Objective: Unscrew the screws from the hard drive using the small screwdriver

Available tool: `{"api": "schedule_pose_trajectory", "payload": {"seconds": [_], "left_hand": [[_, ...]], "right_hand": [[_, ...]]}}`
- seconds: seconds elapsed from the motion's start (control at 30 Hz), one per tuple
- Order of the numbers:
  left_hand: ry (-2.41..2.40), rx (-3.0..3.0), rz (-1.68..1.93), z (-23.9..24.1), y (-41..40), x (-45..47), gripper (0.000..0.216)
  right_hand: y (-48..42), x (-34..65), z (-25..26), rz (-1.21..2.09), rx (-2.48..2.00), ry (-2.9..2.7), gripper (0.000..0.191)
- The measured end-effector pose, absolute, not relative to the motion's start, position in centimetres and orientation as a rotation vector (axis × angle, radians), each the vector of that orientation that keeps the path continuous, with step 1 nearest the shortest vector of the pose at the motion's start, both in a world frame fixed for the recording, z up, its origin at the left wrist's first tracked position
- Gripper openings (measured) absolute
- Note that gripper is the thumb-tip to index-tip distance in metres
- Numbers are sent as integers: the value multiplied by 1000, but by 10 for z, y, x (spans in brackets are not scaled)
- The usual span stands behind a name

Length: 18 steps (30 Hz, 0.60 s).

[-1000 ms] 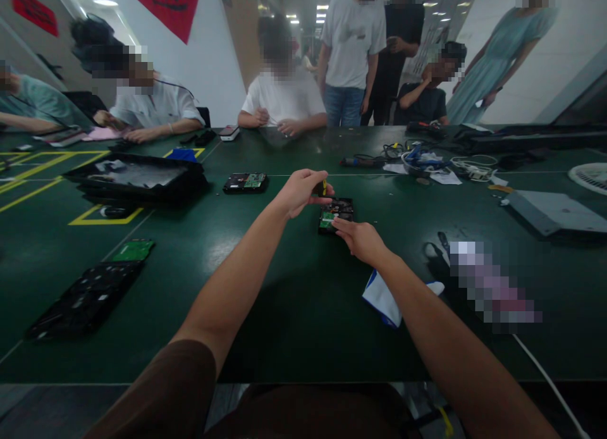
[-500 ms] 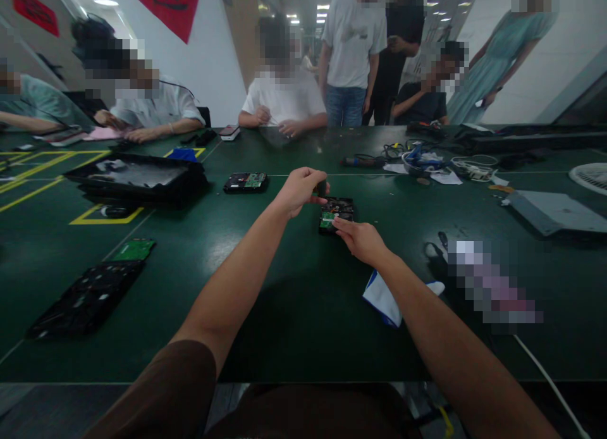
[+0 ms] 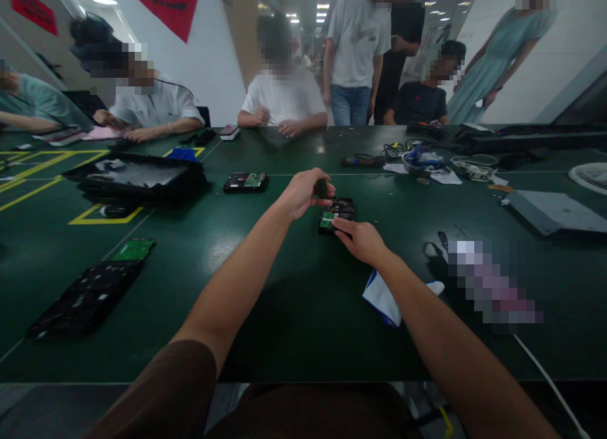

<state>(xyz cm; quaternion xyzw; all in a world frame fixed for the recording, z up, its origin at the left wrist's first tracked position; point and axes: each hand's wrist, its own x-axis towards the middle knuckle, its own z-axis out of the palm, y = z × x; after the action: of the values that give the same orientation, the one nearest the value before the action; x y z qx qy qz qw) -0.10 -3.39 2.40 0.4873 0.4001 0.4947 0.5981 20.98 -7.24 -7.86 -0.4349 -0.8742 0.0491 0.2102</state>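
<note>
A small black hard drive [image 3: 343, 206] with a green circuit board lies on the dark green table in front of me. Above its far left side, my left hand [image 3: 308, 192] is closed around a short dark handle that looks like a screwdriver [image 3: 321, 187], held upright; its tip is hidden. My right hand [image 3: 363, 240] grips the drive's near edge, with fingertips resting on the green board. Another hard drive [image 3: 245, 182] lies farther left, apart from both hands. Below my right forearm is a white and blue cloth item [image 3: 383, 301], partly covered.
Left are a stacked black tray [image 3: 142, 176] and a row of black drives [image 3: 90, 293] with a green board [image 3: 133, 249]. Right are tangled cables [image 3: 422, 157], a grey metal case [image 3: 557, 211] and a blurred-out object [image 3: 493, 281]. Several people sit or stand across the table.
My left hand has shifted and turned slightly to the right around the dark handle. My right hand and the drive stay in place. Across the table, a seated person has lowered a hand.
</note>
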Motion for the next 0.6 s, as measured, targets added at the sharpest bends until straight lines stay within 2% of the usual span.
{"api": "schedule_pose_trajectory", "payload": {"seconds": [0.43,0.6], "left_hand": [[960,1121,1152,25,-32,-6,24],[930,1043,1194,24,-32,-3,18]], "right_hand": [[-66,211,-89,185,-1177,-2373,39],[-66,211,-88,179,-1187,-2380,38]]}}
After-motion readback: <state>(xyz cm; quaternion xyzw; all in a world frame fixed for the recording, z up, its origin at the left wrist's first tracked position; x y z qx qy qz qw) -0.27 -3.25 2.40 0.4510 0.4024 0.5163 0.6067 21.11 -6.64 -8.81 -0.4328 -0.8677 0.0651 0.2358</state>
